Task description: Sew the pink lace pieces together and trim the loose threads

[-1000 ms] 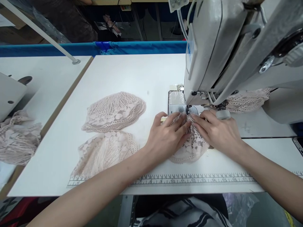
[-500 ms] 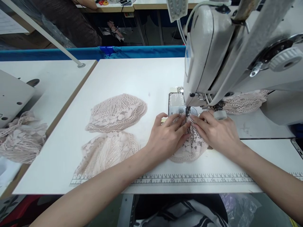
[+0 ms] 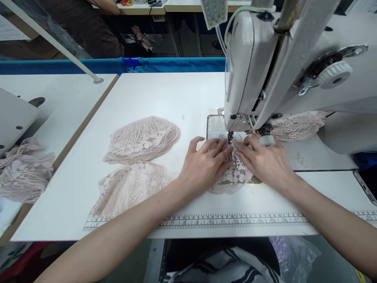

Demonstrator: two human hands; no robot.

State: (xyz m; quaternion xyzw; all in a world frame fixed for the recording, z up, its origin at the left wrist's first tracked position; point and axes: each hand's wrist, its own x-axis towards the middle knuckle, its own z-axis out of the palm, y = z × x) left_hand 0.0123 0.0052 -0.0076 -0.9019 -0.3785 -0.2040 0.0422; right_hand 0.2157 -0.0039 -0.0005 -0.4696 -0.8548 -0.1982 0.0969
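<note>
A piece of pale pink lace (image 3: 235, 173) lies under the needle area of a white sewing machine (image 3: 244, 70), its scalloped edge toward me. My left hand (image 3: 203, 161) rests on the lace's left side, fingers stretched and spread, tips close to the presser foot (image 3: 230, 136). From the right, my right hand (image 3: 266, 157) lays its extended fingers on the lace near the foot. Both hands press the lace from above; the part beneath the fingers is hidden. Two more lace pieces, one upper (image 3: 144, 139) and one lower (image 3: 132, 188), lie left of my hands.
Behind the needle, more lace (image 3: 300, 125) sits under the machine arm. A printed ruler (image 3: 224, 221) runs along the front of the white table (image 3: 176, 98). A phone (image 3: 366, 184) lies at the right edge. Bunched lace (image 3: 26, 173) is at far left. A person's arm (image 3: 106, 6) shows beyond.
The lace under the foot has shifted slightly away from me, with both hands still on it. The whole view has moved a little, bringing more of the phone into sight.
</note>
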